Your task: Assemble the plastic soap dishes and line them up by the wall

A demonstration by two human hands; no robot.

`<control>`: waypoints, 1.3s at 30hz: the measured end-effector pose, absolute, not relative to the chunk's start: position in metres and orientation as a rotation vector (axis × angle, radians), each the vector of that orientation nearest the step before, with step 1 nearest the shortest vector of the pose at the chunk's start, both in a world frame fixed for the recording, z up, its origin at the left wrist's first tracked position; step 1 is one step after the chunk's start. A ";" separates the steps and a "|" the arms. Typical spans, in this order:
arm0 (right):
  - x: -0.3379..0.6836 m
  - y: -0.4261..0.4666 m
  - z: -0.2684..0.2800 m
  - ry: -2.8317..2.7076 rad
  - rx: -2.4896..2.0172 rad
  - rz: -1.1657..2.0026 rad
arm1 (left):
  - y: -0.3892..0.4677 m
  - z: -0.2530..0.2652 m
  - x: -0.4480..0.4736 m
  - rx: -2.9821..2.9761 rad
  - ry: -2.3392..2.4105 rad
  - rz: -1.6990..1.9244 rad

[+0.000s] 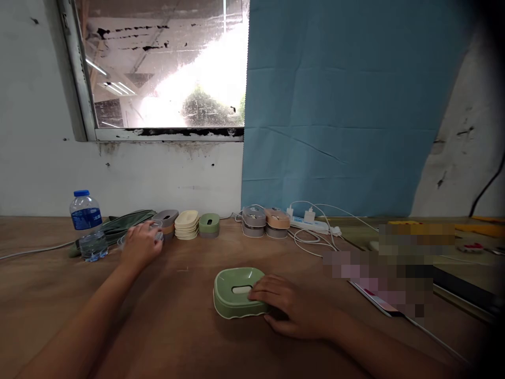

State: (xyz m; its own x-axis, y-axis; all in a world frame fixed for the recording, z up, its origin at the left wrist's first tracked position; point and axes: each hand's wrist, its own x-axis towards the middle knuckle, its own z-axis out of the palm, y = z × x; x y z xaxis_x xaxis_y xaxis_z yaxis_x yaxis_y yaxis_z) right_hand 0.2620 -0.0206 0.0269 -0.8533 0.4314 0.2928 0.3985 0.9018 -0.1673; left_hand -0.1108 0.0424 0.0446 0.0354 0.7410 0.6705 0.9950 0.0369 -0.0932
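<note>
In front of me is a green soap dish (229, 302) with an oval slot in its top and a pale edge showing beneath. My right hand (290, 305) grips its right end, fingers on the top and thumb low at the side. Farther back on the left, my left hand (144, 243) is closed over a clear plastic cover (158, 231); its fingertips are partly hidden. Beside that hand stand grey soap dishes (168, 217), a stack of cream trays (187, 226) and a green-and-grey soap dish (209, 225).
A water bottle (87, 226) stands left of my left hand, before a dark green cloth bag (128, 223). Covered grey (253, 221) and orange (278, 218) soap dishes are stacked at the back. Right of them lie a power strip (313, 225), looping white cables and a phone (374, 299).
</note>
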 end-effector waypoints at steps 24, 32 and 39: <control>0.262 -0.019 0.022 -2.707 -0.647 0.200 | 0.041 0.036 -0.126 -1.545 -1.873 -1.034; 0.261 -0.022 0.019 -2.704 -0.707 0.073 | 0.029 0.033 -0.047 -2.050 -1.727 -2.297; 0.260 -0.021 0.010 -2.388 -0.607 -0.364 | 0.002 0.021 0.010 -2.746 -1.530 -3.236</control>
